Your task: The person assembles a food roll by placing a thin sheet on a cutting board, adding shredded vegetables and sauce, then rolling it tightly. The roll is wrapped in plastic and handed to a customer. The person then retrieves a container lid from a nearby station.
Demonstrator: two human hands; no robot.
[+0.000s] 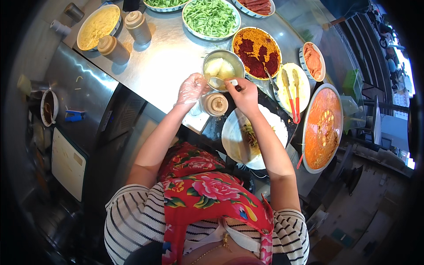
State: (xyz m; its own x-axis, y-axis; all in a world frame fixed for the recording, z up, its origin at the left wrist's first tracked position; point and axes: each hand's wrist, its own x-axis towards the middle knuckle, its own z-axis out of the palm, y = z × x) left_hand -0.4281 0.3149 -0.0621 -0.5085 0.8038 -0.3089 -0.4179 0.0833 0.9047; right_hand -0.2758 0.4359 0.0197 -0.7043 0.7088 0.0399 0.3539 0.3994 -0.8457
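Observation:
My right hand (243,96) pinches the pale handle of a spoon (217,82), whose bowl is at the near rim of a metal pot (241,63). Pale liquid with whitish lumps fills part of that pot. My left hand (192,88), in a clear plastic glove, is curled beside the pot's left rim; whether its fingers grip anything is hidden. Just below both hands stands a squeeze bottle (215,104) of brown sauce. Under my right forearm lies a round white sheet (237,142) with shredded green and brown food (250,134) on it.
Beyond the pot are bowls of cucumber shreds (212,18) and red-brown chili relish (256,53). Tongs (291,96) with red handles rest in a bowl at right, beside a large basin of orange-red broth (321,126). Two squeeze bottles (137,28) stand at left near yellow shreds (99,28).

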